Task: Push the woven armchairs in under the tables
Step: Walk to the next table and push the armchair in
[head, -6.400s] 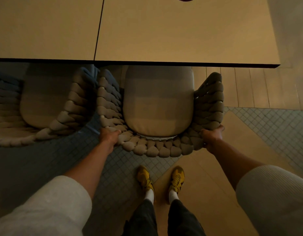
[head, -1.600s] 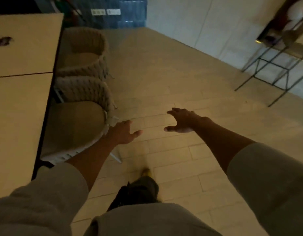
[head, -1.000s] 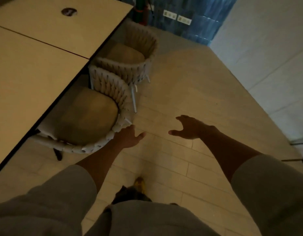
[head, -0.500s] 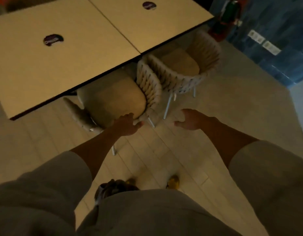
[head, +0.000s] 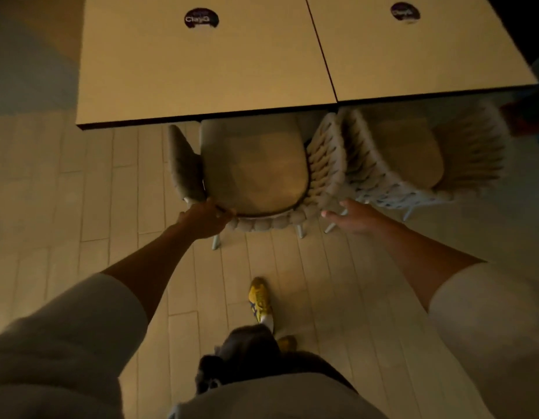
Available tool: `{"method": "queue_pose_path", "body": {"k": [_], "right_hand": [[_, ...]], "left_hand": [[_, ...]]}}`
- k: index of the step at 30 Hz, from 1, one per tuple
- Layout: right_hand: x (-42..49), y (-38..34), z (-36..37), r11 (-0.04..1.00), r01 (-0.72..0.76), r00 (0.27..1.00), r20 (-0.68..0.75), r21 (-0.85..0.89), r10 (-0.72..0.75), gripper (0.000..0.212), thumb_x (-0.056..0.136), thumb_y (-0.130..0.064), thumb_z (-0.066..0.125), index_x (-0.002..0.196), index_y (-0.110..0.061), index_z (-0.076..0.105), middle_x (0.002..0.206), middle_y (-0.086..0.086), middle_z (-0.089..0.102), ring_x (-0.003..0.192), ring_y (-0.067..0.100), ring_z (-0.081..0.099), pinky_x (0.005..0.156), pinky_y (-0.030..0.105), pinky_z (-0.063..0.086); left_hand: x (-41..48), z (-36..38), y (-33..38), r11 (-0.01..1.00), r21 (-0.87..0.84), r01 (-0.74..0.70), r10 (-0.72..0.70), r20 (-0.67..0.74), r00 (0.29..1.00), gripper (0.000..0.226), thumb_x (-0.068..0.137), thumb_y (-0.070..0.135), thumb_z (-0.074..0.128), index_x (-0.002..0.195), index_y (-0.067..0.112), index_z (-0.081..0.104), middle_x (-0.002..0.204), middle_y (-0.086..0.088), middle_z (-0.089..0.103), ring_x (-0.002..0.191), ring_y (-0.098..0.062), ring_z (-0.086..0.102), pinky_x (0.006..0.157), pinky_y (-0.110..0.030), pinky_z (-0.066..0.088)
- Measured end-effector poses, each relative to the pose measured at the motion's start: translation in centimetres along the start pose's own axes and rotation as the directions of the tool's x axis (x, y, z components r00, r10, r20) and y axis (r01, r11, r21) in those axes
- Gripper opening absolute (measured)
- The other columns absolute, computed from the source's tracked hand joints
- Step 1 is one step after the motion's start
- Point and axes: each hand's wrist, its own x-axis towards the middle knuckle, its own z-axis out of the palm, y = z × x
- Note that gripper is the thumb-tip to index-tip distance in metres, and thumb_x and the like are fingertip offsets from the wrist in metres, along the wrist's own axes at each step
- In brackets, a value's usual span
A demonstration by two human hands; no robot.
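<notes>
A woven armchair [head: 325, 173] with a beige seat cushion stands in front of me, its front tucked under the left table [head: 201, 71]. My left hand [head: 206, 217] rests on the left corner of its woven backrest, fingers curled over the rim. My right hand [head: 351, 217] hovers with fingers spread just off the right corner of the backrest, touching nothing. A second woven armchair [head: 470, 152] stands to the right, partly under the right table [head: 413, 52].
The two tables butt together, each with a dark round sticker [head: 201, 19] on top. Pale plank floor [head: 80, 207] lies to the left and behind the chairs. My yellow shoe [head: 259, 297] stands below the near chair.
I turned to face the chairs square on. My left hand came onto the near chair's backrest corner, and my right hand moved close to its right corner.
</notes>
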Motion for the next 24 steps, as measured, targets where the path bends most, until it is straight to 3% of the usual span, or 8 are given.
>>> {"method": "queue_pose_path", "body": {"k": [3, 7, 11, 14, 17, 21, 22, 24], "right_hand": [[4.2, -0.3, -0.6, 0.994, -0.055, 0.997, -0.041, 0.099, 0.06, 0.097, 0.093, -0.074, 0.058, 0.165, -0.016, 0.028, 0.169, 0.01, 0.035, 0.148, 0.033, 0.044, 0.111, 0.043, 0.045], [9.5, -1.0, 0.1, 0.944, -0.184, 0.976, -0.062, 0.275, 0.208, 0.099, 0.091, -0.069, 0.065, 0.165, -0.016, 0.024, 0.163, 0.013, 0.042, 0.13, 0.036, 0.058, 0.092, 0.048, 0.06], [14.7, -1.0, 1.8, 0.876, -0.28, 0.937, -0.088, 0.392, 0.339, 0.1, 0.094, -0.058, 0.068, 0.167, -0.013, 0.016, 0.158, 0.017, 0.047, 0.097, 0.031, 0.066, 0.086, 0.051, 0.063], [17.6, -1.0, 2.5, 0.868, -0.295, 0.913, -0.148, 0.4, 0.379, 0.089, 0.1, -0.047, 0.065, 0.163, -0.005, 0.019, 0.156, 0.024, 0.047, 0.119, 0.042, 0.063, 0.095, 0.047, 0.058], [20.5, -0.6, 2.6, 0.895, -0.26, 0.908, -0.224, 0.362, 0.354, 0.081, 0.103, -0.044, 0.061, 0.161, 0.001, 0.026, 0.151, 0.025, 0.052, 0.129, 0.043, 0.058, 0.086, 0.037, 0.049], [23.2, -0.1, 2.8, 0.878, -0.261, 0.909, -0.204, 0.401, 0.363, 0.071, 0.107, -0.036, 0.055, 0.162, -0.001, 0.027, 0.153, 0.026, 0.05, 0.13, 0.045, 0.057, 0.1, 0.049, 0.055], [23.4, 0.0, 3.0, 0.874, -0.26, 0.908, -0.204, 0.41, 0.366, 0.072, 0.108, -0.033, 0.053, 0.165, -0.003, 0.019, 0.157, 0.025, 0.047, 0.133, 0.045, 0.055, 0.101, 0.047, 0.054], [23.5, 0.4, 3.4, 0.871, -0.247, 0.907, -0.213, 0.425, 0.362, 0.076, 0.109, -0.029, 0.051, 0.168, -0.008, 0.006, 0.159, 0.025, 0.044, 0.137, 0.045, 0.052, 0.104, 0.047, 0.049]], "left_hand": [[6.0, 1.4, -4.1, 0.993, -0.099, 0.069, -0.072, -0.026, 0.997, 0.103, 0.068, 0.105, 0.019, 0.1, 0.019, 0.066, 0.091, -0.008, 0.071, 0.075, -0.024, 0.069, 0.073, -0.042, 0.063], [6.0, -0.4, -3.1, 0.963, -0.199, 0.18, -0.21, -0.143, 0.967, 0.106, 0.067, 0.104, 0.027, 0.119, 0.017, 0.059, 0.107, -0.012, 0.066, 0.089, -0.033, 0.069, 0.075, -0.048, 0.063], [5.3, -0.5, -0.6, 0.879, -0.353, 0.32, -0.414, -0.233, 0.88, 0.094, 0.083, 0.058, 0.07, 0.154, 0.013, 0.027, 0.151, -0.018, 0.033, 0.127, -0.044, 0.05, 0.099, -0.058, 0.053], [6.9, 1.4, -1.8, 0.754, -0.541, 0.373, -0.541, -0.188, 0.82, 0.111, 0.075, 0.048, 0.078, 0.156, 0.004, 0.017, 0.153, -0.019, 0.025, 0.133, -0.047, 0.041, 0.103, -0.058, 0.048], [8.5, 2.5, -2.7, 0.536, -0.756, 0.377, -0.627, -0.057, 0.777, 0.113, 0.074, 0.042, 0.084, 0.157, 0.014, 0.013, 0.148, -0.024, 0.038, 0.125, -0.048, 0.053, 0.094, -0.061, 0.056], [9.3, 3.3, -1.7, 0.218, -0.935, 0.281, -0.695, 0.053, 0.717, 0.129, 0.037, 0.082, 0.041, 0.154, 0.03, 0.028, 0.13, -0.022, 0.057, 0.114, -0.044, 0.062, 0.096, -0.065, 0.053], [9.1, 3.4, -1.2, 0.196, -0.945, 0.262, -0.719, 0.043, 0.694, 0.124, 0.04, 0.082, 0.035, 0.152, 0.029, 0.033, 0.129, -0.022, 0.058, 0.112, -0.043, 0.061, 0.097, -0.064, 0.052], [9.0, 4.0, -1.1, 0.187, -0.95, 0.25, -0.739, 0.031, 0.672, 0.082, 0.08, 0.077, 0.035, 0.147, 0.029, 0.036, 0.129, -0.024, 0.058, 0.106, -0.041, 0.062, 0.094, -0.061, 0.054]]}}
